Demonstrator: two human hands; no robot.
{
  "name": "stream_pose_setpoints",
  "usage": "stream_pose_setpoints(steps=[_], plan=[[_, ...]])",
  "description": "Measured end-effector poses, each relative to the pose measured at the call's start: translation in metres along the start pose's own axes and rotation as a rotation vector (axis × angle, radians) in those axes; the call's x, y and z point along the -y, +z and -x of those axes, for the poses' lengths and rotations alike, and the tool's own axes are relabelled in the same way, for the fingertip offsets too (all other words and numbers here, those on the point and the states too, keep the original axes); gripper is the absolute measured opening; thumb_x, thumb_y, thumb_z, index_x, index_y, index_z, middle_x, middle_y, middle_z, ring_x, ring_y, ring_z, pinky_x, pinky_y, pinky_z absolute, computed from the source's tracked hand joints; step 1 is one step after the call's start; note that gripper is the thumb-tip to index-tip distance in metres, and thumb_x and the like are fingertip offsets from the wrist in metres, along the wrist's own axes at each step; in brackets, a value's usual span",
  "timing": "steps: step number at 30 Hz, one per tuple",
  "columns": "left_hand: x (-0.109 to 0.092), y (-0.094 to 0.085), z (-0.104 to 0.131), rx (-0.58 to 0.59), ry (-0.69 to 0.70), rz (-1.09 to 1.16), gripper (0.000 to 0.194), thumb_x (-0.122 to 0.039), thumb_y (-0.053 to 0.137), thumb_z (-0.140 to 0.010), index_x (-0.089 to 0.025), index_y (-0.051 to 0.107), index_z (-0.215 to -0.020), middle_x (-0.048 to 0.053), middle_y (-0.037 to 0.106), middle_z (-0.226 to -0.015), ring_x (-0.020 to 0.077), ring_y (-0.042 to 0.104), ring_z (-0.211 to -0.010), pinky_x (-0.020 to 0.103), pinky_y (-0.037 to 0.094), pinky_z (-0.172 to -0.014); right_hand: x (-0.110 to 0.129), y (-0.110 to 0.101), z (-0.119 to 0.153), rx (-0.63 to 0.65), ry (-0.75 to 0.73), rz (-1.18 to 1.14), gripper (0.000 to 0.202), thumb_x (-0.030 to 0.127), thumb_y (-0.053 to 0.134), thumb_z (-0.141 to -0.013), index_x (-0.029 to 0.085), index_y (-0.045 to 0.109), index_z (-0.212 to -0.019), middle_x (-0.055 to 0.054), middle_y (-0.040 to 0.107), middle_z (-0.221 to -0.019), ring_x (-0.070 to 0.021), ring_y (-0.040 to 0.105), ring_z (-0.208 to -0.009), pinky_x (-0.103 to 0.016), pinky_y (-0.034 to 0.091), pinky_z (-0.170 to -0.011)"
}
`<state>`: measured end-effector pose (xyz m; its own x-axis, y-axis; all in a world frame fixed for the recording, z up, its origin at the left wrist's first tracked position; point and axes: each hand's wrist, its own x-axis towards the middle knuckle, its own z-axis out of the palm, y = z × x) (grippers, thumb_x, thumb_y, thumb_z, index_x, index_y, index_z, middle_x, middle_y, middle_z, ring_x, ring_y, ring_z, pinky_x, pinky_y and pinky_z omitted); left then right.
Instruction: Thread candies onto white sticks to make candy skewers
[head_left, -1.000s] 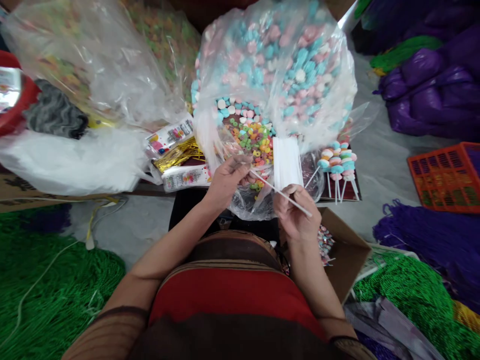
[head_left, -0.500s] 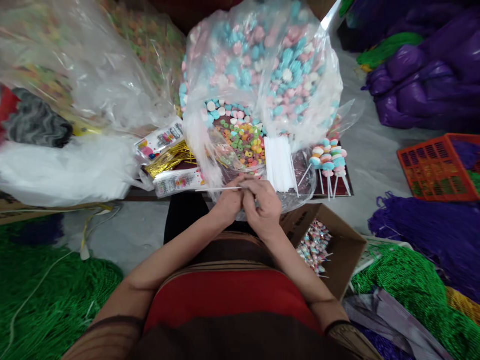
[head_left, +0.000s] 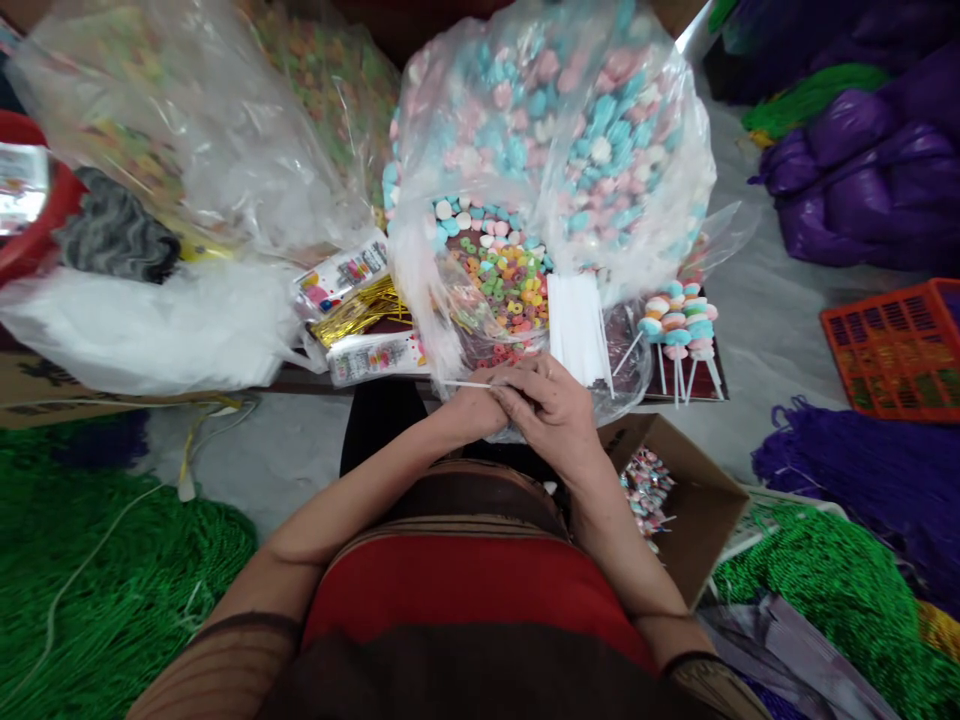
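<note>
A thin white lollipop stick (head_left: 465, 384) points left from the fingertips of my right hand (head_left: 559, 410), which are closed on its near end. My left hand (head_left: 476, 411) meets the right one at the table's edge. Its fingers curl in behind the right hand, so what they hold is hidden. Just beyond both hands, colourful ring-shaped gummy candies (head_left: 510, 283) lie in an opened clear bag. To their right is a bundle of white sticks (head_left: 574, 325). Several candy skewers (head_left: 677, 322), threaded with pastel pieces, rest farther right.
A big clear bag of pink, blue and white candies (head_left: 517, 110) stands behind. Gold twist ties (head_left: 364, 312) and printed packets (head_left: 375, 357) lie left. Below right, a cardboard box (head_left: 694, 500) holds wrapped skewers. An orange crate (head_left: 892, 350) and green cords (head_left: 825, 580) are on the floor.
The view has shifted, so the scene sits slightly farther right. My right hand has turned and covers more of my left fingers; the stick still points left.
</note>
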<state>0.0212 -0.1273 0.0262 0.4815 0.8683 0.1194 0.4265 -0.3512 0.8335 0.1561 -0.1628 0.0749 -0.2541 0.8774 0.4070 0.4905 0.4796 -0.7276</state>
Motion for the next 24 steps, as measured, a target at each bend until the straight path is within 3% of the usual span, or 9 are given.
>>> stream_pose_setpoints(steps=[4, 7, 10, 14, 20, 24], plan=[[-0.014, -0.002, 0.005, 0.263, -0.063, 0.147, 0.018, -0.018, 0.056, -0.091, -0.018, 0.073, -0.098, 0.006, 0.076, -0.098, 0.0215, 0.069, -0.097, 0.035, 0.057, -0.093, 0.003, -0.006, 0.001, -0.075, 0.032, 0.046, 0.011, 0.019, 0.065, -0.093, 0.023, 0.073, -0.087, -0.005, 0.071, -0.084, -0.0197, 0.068, -0.081, -0.033, 0.055, -0.073], [-0.025, -0.011, 0.005, 0.296, -0.106, 0.241, 0.021, -0.024, 0.057, -0.093, -0.016, 0.073, -0.102, 0.005, 0.077, -0.093, 0.0185, 0.069, -0.088, 0.030, 0.056, -0.084, -0.003, -0.015, 0.003, -0.274, 0.255, -0.177, 0.008, 0.027, 0.065, -0.094, 0.024, 0.069, -0.088, 0.000, 0.068, -0.075, -0.0141, 0.062, -0.063, -0.027, 0.050, -0.059], [-0.030, -0.023, 0.000, 0.186, -0.196, 0.287, 0.031, -0.026, 0.053, -0.096, -0.017, 0.073, -0.118, 0.002, 0.078, -0.091, 0.0143, 0.069, -0.080, 0.025, 0.054, -0.078, -0.014, -0.025, 0.006, -0.370, 0.540, -0.533, 0.014, 0.037, 0.067, -0.094, 0.025, 0.068, -0.102, 0.008, 0.059, -0.061, -0.0078, 0.043, -0.041, -0.021, 0.032, -0.040], [-0.021, -0.046, -0.022, -0.027, -0.246, 0.118, 0.033, -0.024, 0.053, -0.095, -0.016, 0.076, -0.118, 0.002, 0.080, -0.093, 0.0142, 0.069, -0.080, 0.023, 0.052, -0.077, -0.023, -0.024, 0.010, -0.279, 0.759, -0.756, 0.030, 0.041, 0.073, -0.087, 0.021, 0.072, -0.109, 0.011, 0.051, -0.048, -0.0060, 0.032, -0.033, -0.020, 0.023, -0.036], [0.025, -0.086, -0.101, -0.280, -0.167, -0.339, 0.036, -0.012, 0.048, -0.093, -0.018, 0.080, -0.108, 0.006, 0.080, -0.112, 0.0202, 0.070, -0.109, 0.029, 0.050, -0.101, -0.024, -0.006, 0.019, -0.245, 0.790, -0.782, 0.033, 0.044, 0.077, -0.082, 0.018, 0.077, -0.103, 0.010, 0.049, -0.046, -0.0063, 0.034, -0.038, -0.020, 0.021, -0.037], [0.051, -0.098, -0.153, -0.246, -0.222, -0.546, 0.042, -0.009, 0.044, -0.094, -0.016, 0.078, -0.118, 0.012, 0.075, -0.127, 0.0248, 0.066, -0.123, 0.033, 0.046, -0.107, -0.030, -0.004, 0.028, -0.262, 0.810, -0.802, 0.030, 0.043, 0.076, -0.084, 0.019, 0.077, -0.101, 0.010, 0.048, -0.046, -0.0063, 0.033, -0.040, -0.019, 0.021, -0.038]])
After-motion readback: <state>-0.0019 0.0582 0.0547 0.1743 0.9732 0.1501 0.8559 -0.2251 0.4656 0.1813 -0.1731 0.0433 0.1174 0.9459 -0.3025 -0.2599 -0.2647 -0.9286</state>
